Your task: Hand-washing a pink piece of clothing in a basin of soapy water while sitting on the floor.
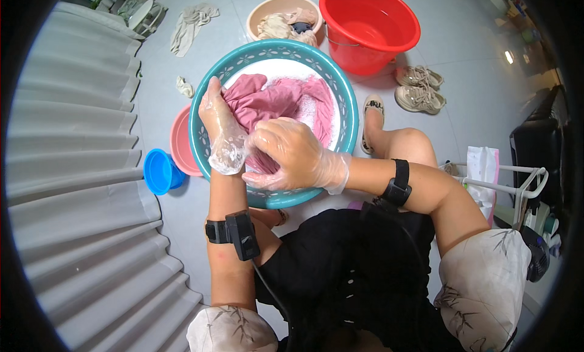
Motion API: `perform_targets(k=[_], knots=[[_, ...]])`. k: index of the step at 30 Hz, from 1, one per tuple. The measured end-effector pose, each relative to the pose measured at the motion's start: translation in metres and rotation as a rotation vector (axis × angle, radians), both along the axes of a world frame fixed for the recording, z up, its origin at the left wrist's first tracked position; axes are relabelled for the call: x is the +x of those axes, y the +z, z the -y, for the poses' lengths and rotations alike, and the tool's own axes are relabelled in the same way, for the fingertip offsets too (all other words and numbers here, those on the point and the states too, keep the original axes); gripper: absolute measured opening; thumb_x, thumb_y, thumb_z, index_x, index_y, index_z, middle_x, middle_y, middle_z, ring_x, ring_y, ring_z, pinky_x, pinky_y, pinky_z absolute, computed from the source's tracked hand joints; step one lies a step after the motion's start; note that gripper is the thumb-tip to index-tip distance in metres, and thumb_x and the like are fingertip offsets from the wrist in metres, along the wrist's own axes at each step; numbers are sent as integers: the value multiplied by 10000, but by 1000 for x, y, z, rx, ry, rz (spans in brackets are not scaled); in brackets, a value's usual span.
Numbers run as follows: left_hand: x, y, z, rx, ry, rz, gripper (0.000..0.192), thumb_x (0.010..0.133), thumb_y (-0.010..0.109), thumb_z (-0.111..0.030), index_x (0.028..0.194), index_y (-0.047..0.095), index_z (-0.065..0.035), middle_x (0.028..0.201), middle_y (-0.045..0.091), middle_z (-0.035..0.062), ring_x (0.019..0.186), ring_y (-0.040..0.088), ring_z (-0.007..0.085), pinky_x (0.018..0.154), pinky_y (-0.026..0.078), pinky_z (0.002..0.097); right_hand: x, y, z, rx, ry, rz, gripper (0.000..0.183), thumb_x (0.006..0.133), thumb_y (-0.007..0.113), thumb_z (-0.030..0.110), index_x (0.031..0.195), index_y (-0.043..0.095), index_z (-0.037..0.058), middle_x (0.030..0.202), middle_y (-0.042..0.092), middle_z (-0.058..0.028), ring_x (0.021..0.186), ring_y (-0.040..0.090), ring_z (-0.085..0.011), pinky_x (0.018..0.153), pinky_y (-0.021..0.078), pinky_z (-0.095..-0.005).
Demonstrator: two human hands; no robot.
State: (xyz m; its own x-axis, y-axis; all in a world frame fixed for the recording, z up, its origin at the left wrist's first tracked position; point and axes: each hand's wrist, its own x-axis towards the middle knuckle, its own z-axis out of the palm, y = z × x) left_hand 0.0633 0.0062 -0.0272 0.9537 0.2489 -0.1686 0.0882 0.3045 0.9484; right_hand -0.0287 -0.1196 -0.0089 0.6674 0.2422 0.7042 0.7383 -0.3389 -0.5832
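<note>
My left hand (218, 117) wears a clear plastic glove and is held edge-on, fingers extended, above the left part of a teal basin (351, 119). White suds cling to the glove's cuff (226, 155) at the wrist. My right hand (287, 153), also in a clear glove, is bent across toward that wrist. Its curled fingers meet the wrinkled film of the left glove, while the thumb lies lower, apart from them. Beneath both hands, a pink cloth (264, 98) lies bunched in foamy water (308, 110) in the basin. My hands partly cover the cloth.
Behind the basin stand a cream basin (252, 21) of clothes and a red bucket (360, 55) of water. A pink basin (182, 144) and a blue bucket (157, 171) sit left, near a pleated curtain (82, 146). Sneakers (419, 89) and a white rack (511, 187) are right.
</note>
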Motion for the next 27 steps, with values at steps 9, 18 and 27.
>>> perform_targets(k=[9,18,27], knots=[[-8,4,9,213,144,88,323,935,504,-211,690,499,0,675,489,19,625,412,114,580,376,301,14,3,-1,-88,-81,15,323,643,706,253,838,507,89,766,483,-83,706,552,-261,594,456,-378],[-12,10,18,217,215,169,319,939,495,-210,717,523,17,700,527,35,609,434,126,562,385,298,24,-8,-5,-14,-188,78,259,594,610,39,835,518,61,784,491,-112,713,513,-315,613,433,-395],[-6,2,7,287,284,257,267,956,453,-167,766,513,11,695,538,51,646,556,142,583,459,300,3,-23,-10,141,33,-217,226,591,503,-84,789,499,25,759,445,-139,699,492,-338,606,419,-396]])
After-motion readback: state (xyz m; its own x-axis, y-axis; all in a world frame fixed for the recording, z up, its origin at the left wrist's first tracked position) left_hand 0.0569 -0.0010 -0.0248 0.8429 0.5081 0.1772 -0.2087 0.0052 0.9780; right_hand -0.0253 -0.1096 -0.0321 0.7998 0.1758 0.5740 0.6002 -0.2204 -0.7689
